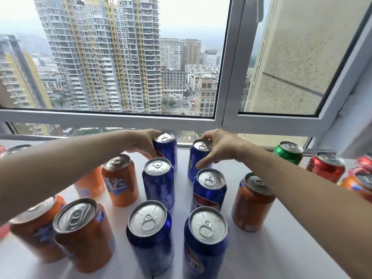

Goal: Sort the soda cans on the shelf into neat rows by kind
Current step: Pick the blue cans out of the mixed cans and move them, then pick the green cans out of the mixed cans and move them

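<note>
Blue cans stand in two short rows down the middle of the white shelf (281,248). My left hand (144,143) grips the far-left blue can (167,148) by its side. My right hand (219,147) grips the far-right blue can (198,158) around its top. Nearer me stand several more blue cans, among them one at the front left (150,238) and one at the front right (205,244). Orange cans (120,180) stand in a group on the left. A single orange can (252,202) stands to the right of the blue rows.
A green can (288,153) stands at the back right by the window frame (223,119). Red cans (326,167) and another orange can (358,186) crowd the far right edge. Part of a can top shows at the far left behind my left forearm.
</note>
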A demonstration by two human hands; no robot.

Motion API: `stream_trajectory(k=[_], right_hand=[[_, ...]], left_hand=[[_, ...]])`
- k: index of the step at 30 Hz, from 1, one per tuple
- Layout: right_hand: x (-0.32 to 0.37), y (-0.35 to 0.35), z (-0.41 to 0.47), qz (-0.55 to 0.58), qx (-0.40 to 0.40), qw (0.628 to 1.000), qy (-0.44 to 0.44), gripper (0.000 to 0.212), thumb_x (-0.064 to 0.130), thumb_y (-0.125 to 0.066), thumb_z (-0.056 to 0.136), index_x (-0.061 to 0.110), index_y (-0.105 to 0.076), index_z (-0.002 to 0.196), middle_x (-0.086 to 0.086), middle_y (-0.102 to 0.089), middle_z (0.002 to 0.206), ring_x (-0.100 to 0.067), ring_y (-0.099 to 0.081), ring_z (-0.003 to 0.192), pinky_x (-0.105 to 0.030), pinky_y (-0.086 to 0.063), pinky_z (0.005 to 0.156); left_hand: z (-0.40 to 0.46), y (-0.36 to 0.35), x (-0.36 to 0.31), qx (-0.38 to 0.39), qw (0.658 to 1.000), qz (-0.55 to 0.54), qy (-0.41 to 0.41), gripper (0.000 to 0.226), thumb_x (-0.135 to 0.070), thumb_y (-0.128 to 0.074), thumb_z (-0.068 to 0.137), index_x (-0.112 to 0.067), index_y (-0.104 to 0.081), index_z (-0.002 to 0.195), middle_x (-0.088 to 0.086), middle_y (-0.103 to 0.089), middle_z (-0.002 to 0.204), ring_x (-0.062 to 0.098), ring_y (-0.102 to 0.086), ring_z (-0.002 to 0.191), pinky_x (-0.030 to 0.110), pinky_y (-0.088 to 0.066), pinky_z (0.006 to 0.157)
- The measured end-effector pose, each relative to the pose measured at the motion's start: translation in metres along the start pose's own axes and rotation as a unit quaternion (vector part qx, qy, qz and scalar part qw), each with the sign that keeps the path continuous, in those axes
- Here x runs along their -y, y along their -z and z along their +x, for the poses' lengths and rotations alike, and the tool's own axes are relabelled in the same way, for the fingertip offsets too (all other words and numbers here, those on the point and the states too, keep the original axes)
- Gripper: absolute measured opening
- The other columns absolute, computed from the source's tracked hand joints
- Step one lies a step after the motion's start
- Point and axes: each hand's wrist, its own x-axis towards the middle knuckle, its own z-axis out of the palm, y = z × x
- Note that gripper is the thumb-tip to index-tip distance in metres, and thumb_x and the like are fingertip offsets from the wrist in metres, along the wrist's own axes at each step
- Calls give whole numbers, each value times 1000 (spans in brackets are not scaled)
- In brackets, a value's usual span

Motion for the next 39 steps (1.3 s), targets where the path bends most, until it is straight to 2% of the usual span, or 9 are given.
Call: stream_trajectory(k=[4,6,10,12,15,24,31,36,39], right_hand=[[-1,10,-12,0,-25,1000,-1,87,28,-94,54,11,-53,129,-5,-63,115,-23,-65,101,-34,-56,84],[-3,26,-23,27,-53,998,6,84,28,-92,60,8,-52,131,-8,-63,118,-20,-62,101,-23,-51,77],[-23,72,-69,99,-144,985,5,62,25,-87,69,7,-60,122,-8,-69,112,-17,-65,97,-18,-48,65],[-40,95,-97,128,-193,973,7,53,25,-85,72,9,-63,118,-5,-70,107,-16,-66,98,-20,-49,65],[-72,127,-142,178,-248,952,6,41,25,-82,74,13,-66,109,-1,-71,103,-14,-67,98,-24,-52,67],[-165,178,-256,204,-304,930,-32,27,17,-81,75,15,-67,98,-4,-70,97,-17,-65,93,-39,-54,82],[-228,193,-333,178,-330,926,-40,46,14,-87,67,8,-67,108,-4,-71,105,-19,-66,102,-27,-53,86],[-274,177,-359,137,-342,925,-93,97,26,-93,55,14,-45,139,-3,-49,143,-9,-41,122,-28,-37,97],[-295,156,-360,158,-355,913,-123,112,27,-95,50,15,-34,143,-8,-43,145,-13,-41,123,-30,-39,99]], left_hand=[[-6,7,4,21,999,31,6,63,4,-85,63,-11,-59,119,8,-67,119,26,-64,110,42,-53,92],[-15,18,-4,-6,998,52,24,76,-7,-90,58,-17,-55,125,4,-58,130,26,-58,115,43,-50,97],[-42,29,-50,-57,998,-5,-28,130,-53,-92,12,-19,-51,131,-1,-56,126,24,-53,116,46,-40,104],[-51,23,-79,-95,991,-41,-87,118,-54,-91,25,-18,-53,131,-2,-59,125,22,-54,117,44,-40,104],[-57,-2,-127,-136,973,-99,-158,73,-28,-79,60,-14,-57,129,3,-63,126,23,-58,116,41,-43,103],[-57,-135,-249,-130,940,-204,-240,55,-16,-78,73,-12,-60,125,1,-66,120,16,-62,111,37,-49,97],[-50,-244,-282,-142,922,-261,-247,54,-11,-83,68,-13,-63,118,1,-67,115,16,-62,107,28,-50,91],[-39,-280,-271,-253,888,-296,-245,53,-18,-87,64,-19,-66,113,-1,-66,114,9,-60,106,21,-48,91],[-34,-288,-254,-292,891,-268,-223,62,-29,-86,65,-24,-60,122,-5,-60,117,-5,-57,93,8,-42,80]])
